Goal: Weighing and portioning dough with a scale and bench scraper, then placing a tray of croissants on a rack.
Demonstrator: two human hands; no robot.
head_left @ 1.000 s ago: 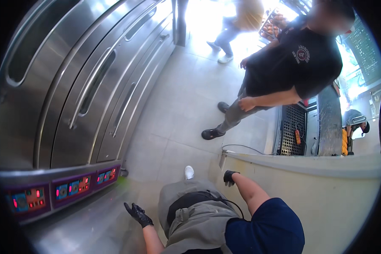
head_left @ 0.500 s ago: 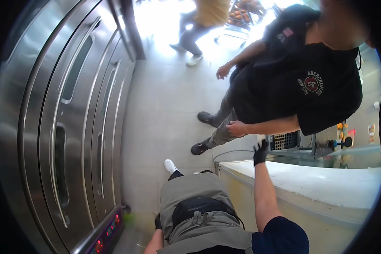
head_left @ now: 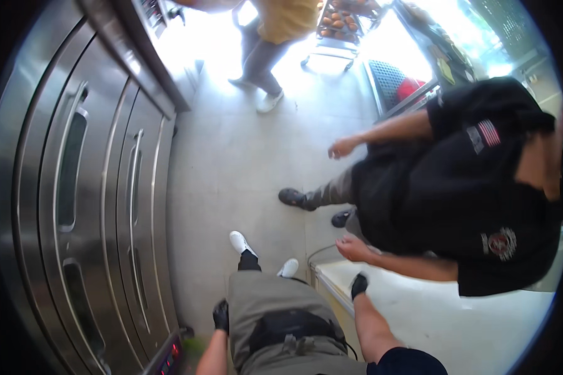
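Observation:
My left hand [head_left: 221, 315], in a black glove, hangs beside the grey apron [head_left: 281, 294] at my waist. Its fingers are dark and partly turned away, and no object shows in it. My right hand [head_left: 359, 285], also black-gloved, is over the near left edge of a white counter [head_left: 419, 319]. Its fingers look stretched out and nothing shows in them; whether they touch the counter I cannot tell. Just beyond that hand is the bare hand [head_left: 354, 249] of a person in a black shirt [head_left: 450, 194].
Stainless steel ovens [head_left: 94, 187] with long handles line the left, with a lit control panel [head_left: 169, 356] low down. Pale floor tiles [head_left: 231, 169] run ahead. A person in a yellow top [head_left: 286, 19] stands farther off, near a wheeled rack [head_left: 331, 47] of round brown baked goods.
My right hand has come down and back along the counter toward my body. The left hand shows more beside the apron. The person in black is now farther right and closer.

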